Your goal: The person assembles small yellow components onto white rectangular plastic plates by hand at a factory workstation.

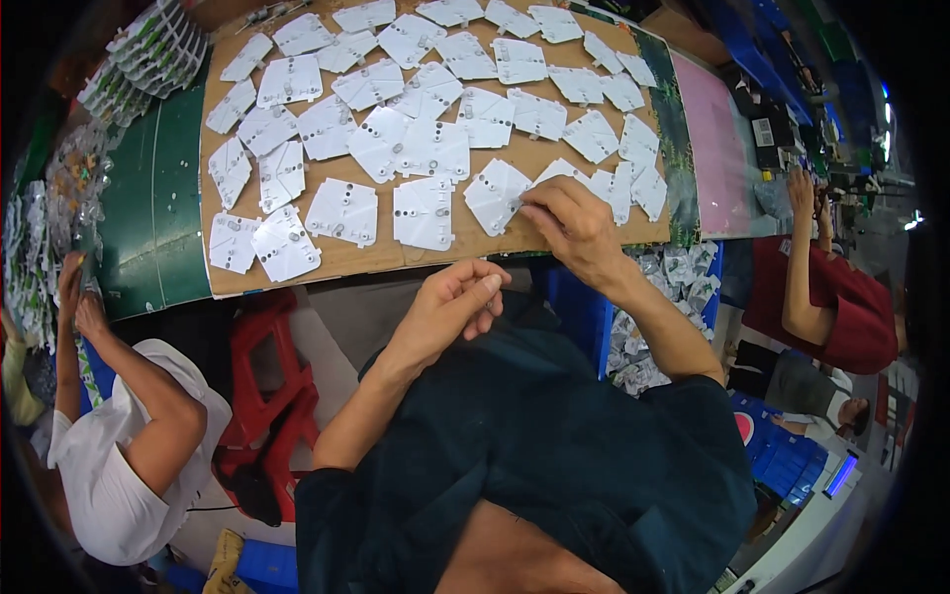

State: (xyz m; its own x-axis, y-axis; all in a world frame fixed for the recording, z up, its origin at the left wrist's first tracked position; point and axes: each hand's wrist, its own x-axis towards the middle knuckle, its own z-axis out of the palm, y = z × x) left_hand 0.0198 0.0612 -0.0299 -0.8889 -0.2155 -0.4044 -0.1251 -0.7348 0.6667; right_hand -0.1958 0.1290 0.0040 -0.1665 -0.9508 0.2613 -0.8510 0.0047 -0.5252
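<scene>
Many flat white plastic panels (424, 212), several with small round grey metal-looking parts on them, lie spread over a brown cardboard sheet (381, 259). My right hand (579, 226) reaches over the front edge of the cardboard. Its thumb and fingertips are pinched together at the right edge of one white panel (495, 196); whatever is between them is too small to make out. Below the table edge, close to my chest, my left hand (450, 309) is curled with thumb against fingers. The inside of that hand is hidden, so its contents cannot be named.
At the left, stacked white parts (148, 59) stand on a green tabletop (153, 223). A co-worker in a white shirt (139, 465) sits beside a red plastic stool (267, 386). Below my right arm is a blue bin (579, 312) of bagged pieces. Another person in dark red (826, 297) works at right.
</scene>
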